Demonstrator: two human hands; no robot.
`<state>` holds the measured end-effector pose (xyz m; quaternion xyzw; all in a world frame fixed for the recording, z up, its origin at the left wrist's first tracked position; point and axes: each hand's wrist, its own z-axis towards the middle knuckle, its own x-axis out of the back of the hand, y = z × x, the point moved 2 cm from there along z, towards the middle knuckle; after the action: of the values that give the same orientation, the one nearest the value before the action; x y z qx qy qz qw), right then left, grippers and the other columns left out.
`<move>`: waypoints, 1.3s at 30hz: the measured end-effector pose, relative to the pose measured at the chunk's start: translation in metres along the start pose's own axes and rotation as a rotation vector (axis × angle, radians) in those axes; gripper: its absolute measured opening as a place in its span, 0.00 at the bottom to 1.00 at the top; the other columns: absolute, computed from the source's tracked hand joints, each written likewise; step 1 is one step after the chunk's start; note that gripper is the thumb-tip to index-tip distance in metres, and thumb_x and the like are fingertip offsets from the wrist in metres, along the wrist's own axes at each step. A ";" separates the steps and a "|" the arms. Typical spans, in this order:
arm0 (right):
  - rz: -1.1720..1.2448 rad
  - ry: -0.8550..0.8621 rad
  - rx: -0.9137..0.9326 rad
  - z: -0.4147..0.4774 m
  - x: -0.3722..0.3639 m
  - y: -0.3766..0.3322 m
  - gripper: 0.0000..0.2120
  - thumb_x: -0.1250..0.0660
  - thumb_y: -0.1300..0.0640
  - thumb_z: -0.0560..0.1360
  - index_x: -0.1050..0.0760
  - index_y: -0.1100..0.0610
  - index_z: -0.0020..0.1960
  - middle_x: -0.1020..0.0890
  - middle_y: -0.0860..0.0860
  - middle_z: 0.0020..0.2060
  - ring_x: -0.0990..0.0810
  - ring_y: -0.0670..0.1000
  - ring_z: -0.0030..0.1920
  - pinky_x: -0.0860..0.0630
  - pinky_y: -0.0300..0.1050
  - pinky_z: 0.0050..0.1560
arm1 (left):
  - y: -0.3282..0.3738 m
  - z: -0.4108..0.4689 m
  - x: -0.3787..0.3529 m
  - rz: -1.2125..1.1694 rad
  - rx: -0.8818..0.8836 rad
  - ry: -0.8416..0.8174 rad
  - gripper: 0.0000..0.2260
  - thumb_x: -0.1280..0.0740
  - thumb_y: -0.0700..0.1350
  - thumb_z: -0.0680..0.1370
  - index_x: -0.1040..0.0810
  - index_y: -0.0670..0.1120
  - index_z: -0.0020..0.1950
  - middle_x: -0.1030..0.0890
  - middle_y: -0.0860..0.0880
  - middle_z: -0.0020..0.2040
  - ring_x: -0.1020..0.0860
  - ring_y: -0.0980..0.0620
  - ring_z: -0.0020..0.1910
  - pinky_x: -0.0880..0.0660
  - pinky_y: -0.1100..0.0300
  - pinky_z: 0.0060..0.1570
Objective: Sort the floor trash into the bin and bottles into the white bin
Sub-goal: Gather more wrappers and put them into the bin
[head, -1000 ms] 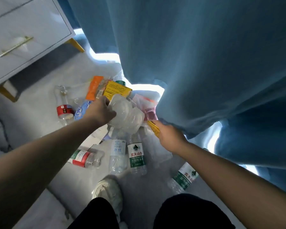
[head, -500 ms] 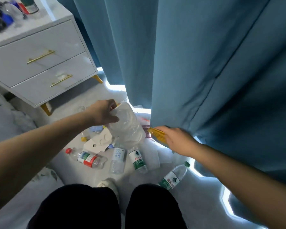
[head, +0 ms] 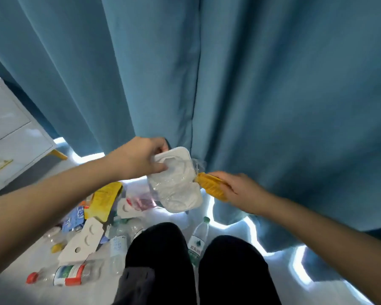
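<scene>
Fingers (head: 161, 167) of the left hand (head: 139, 159) pinched a white plastic tray (head: 176, 183), now lifted clear of the floor litter; right hand (head: 233, 190) gripped a yellow wrapper (head: 209, 188). Bottles (head: 196, 241) remained on the floor, bins unseen.

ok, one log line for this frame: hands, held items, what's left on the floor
left hand: holds clear plastic tray | right hand: holds yellow wrapper | floor: bottles, wrappers, cardboard remain | bins: not in view

Curtain (head: 251, 84) hangs behind everything, drawer unit (head: 7, 137) off to its left. Plastic tray (head: 176, 183) sits between left hand (head: 139, 159) and right hand (head: 235, 190), above the floor litter. Bottle (head: 64, 275) lies left of the legs (head: 196, 267); another bottle (head: 198, 241) lies between them.
</scene>
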<state>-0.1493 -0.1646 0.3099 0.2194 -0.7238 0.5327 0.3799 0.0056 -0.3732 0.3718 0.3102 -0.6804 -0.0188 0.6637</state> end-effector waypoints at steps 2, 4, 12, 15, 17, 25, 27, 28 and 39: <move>-0.022 0.085 -0.060 -0.029 0.022 0.000 0.17 0.44 0.50 0.77 0.29 0.43 0.65 0.18 0.44 0.52 0.20 0.48 0.48 0.23 0.47 0.52 | 0.027 0.009 0.008 -0.014 -0.103 0.008 0.08 0.28 0.49 0.73 0.25 0.50 0.48 0.19 0.54 0.40 0.23 0.54 0.39 0.25 0.53 0.44; -0.059 0.164 -0.119 -0.061 0.041 -0.001 0.16 0.43 0.57 0.79 0.29 0.44 0.65 0.18 0.44 0.50 0.20 0.48 0.47 0.24 0.46 0.51 | 0.059 0.016 0.014 -0.003 -0.210 0.019 0.08 0.28 0.48 0.73 0.25 0.50 0.46 0.21 0.56 0.37 0.25 0.58 0.36 0.25 0.55 0.43; -0.112 0.500 -0.331 -0.213 0.067 -0.006 0.18 0.44 0.62 0.79 0.28 0.45 0.63 0.19 0.43 0.46 0.21 0.47 0.44 0.24 0.39 0.46 | 0.181 0.007 0.009 0.081 -0.606 0.043 0.08 0.29 0.50 0.73 0.26 0.50 0.47 0.22 0.55 0.38 0.25 0.54 0.39 0.25 0.54 0.41; -0.110 0.583 -0.349 -0.245 0.073 -0.003 0.21 0.43 0.66 0.77 0.28 0.42 0.59 0.19 0.41 0.43 0.21 0.42 0.44 0.26 0.35 0.46 | 0.206 0.002 0.006 0.112 -0.655 0.056 0.08 0.31 0.51 0.73 0.26 0.51 0.48 0.20 0.55 0.40 0.24 0.52 0.41 0.24 0.50 0.43; -0.103 0.658 -0.373 -0.263 0.079 -0.010 0.24 0.43 0.69 0.76 0.30 0.39 0.55 0.21 0.38 0.42 0.23 0.37 0.42 0.29 0.28 0.44 | 0.222 -0.003 0.008 0.105 -0.701 0.094 0.07 0.32 0.51 0.73 0.26 0.52 0.47 0.21 0.55 0.39 0.24 0.52 0.41 0.24 0.49 0.43; -0.105 0.795 -0.466 -0.276 0.104 -0.009 0.21 0.43 0.71 0.76 0.27 0.46 0.57 0.19 0.44 0.45 0.23 0.39 0.44 0.27 0.32 0.46 | 0.261 0.027 0.010 -0.034 -0.793 0.088 0.06 0.32 0.50 0.74 0.27 0.52 0.46 0.22 0.55 0.39 0.24 0.51 0.41 0.25 0.52 0.39; -0.105 0.823 -0.487 -0.279 0.112 -0.003 0.20 0.43 0.70 0.77 0.26 0.50 0.59 0.19 0.46 0.48 0.22 0.43 0.47 0.25 0.37 0.50 | 0.273 0.039 0.009 -0.062 -0.808 0.065 0.06 0.32 0.49 0.73 0.27 0.51 0.46 0.22 0.54 0.39 0.24 0.50 0.41 0.25 0.53 0.39; -0.102 0.836 -0.496 -0.280 0.117 -0.001 0.20 0.43 0.70 0.76 0.26 0.52 0.61 0.19 0.47 0.48 0.21 0.46 0.48 0.25 0.39 0.51 | 0.278 0.044 0.009 -0.078 -0.809 0.058 0.06 0.31 0.49 0.73 0.26 0.51 0.46 0.21 0.54 0.39 0.24 0.50 0.41 0.25 0.53 0.39; -0.045 1.063 -0.638 -0.348 0.124 0.056 0.22 0.44 0.70 0.76 0.28 0.44 0.57 0.19 0.47 0.46 0.22 0.45 0.46 0.26 0.34 0.47 | 0.364 0.060 -0.045 -0.193 -0.830 0.013 0.07 0.31 0.48 0.73 0.27 0.50 0.41 0.23 0.54 0.36 0.27 0.56 0.37 0.35 0.62 0.32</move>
<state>-0.1557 0.1909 0.4232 -0.1848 -0.5543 0.3184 0.7464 -0.1968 -0.0827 0.4836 0.0792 -0.5787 -0.3513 0.7317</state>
